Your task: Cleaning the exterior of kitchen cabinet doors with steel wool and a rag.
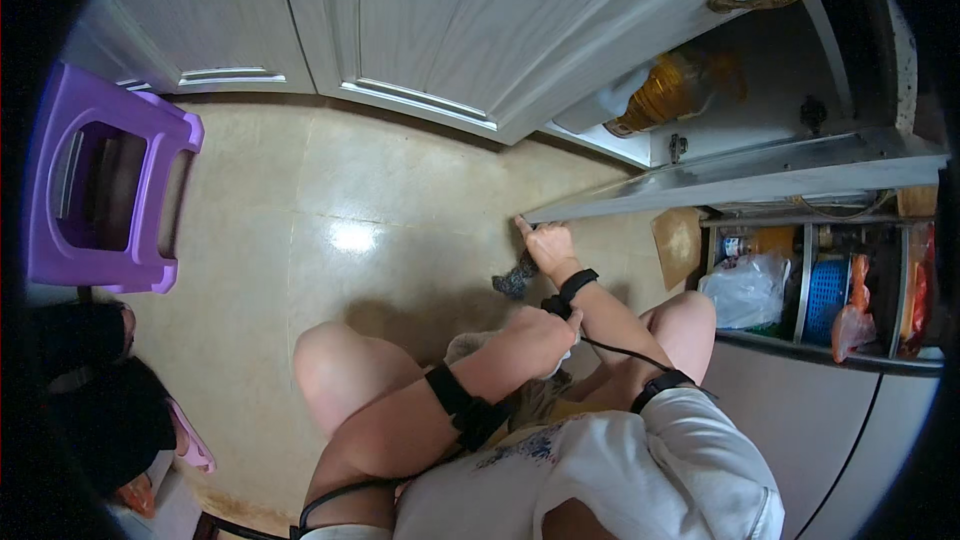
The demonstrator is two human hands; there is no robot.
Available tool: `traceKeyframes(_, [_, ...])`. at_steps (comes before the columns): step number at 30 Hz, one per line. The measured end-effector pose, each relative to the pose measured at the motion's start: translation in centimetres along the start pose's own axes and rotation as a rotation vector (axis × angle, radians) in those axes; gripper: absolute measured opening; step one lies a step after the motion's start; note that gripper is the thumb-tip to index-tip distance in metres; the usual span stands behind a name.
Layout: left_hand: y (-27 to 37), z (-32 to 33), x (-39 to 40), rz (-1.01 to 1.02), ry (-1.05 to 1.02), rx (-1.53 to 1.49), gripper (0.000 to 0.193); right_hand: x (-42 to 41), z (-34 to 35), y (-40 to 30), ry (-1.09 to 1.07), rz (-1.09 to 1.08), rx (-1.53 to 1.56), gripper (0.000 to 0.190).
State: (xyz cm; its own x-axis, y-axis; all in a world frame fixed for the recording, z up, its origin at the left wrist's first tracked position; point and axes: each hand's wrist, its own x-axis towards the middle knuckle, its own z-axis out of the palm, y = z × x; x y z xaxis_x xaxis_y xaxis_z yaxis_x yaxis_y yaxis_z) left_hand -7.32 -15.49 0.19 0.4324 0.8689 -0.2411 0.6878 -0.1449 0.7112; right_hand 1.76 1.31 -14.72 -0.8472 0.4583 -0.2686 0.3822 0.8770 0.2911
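Note:
At the outer corner of an open cabinet door (637, 191), my right hand (551, 246) has its fingers curled against the edge and its thumb out. A dark grey, speckled piece of material (514, 281) lies just below that hand, on or near the floor; whether the hand touches it is unclear. My left hand (540, 341), slightly blurred, is beside my right wrist, closed on a pale cloth (466, 346) that shows partly beneath it. Black straps circle both forearms. The cabinet (750, 116) holds a bottle of amber liquid (660, 94).
A purple plastic stool (150, 202) stands at the left. Another person's dark-clothed legs (112, 412) and pink slipper (193, 439) are lower left. At right, an open drawer (806, 349) holds bags and a blue basket (826, 300). Closed cabinet doors (420, 22) line the top.

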Motion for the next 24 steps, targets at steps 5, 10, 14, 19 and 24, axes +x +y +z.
traceKeyframes(5, [0.0,0.6,0.0,0.021,0.051,0.021,0.068,0.0,0.5,-0.3,-0.008,-0.004,-0.035,0.047])
traceKeyframes(10, [0.1,-0.2,0.4,0.026,0.045,0.01,0.068,-0.9,-0.8,0.3,0.023,-0.047,-0.014,0.045])
traceKeyframes(14, [0.3,-0.5,1.1,0.046,0.023,0.0,0.069,-1.4,-3.6,1.4,0.158,-0.04,-0.037,0.044])
traceKeyframes(19, [0.7,-2.1,1.9,0.13,-0.022,-0.046,0.079,-3.8,-9.2,4.3,0.369,-0.004,-0.095,0.044])
traceKeyframes(24, [2.8,-5.7,1.4,0.255,-0.124,-0.183,0.094,-6.4,-17.9,7.2,0.54,-0.03,-0.128,0.051])
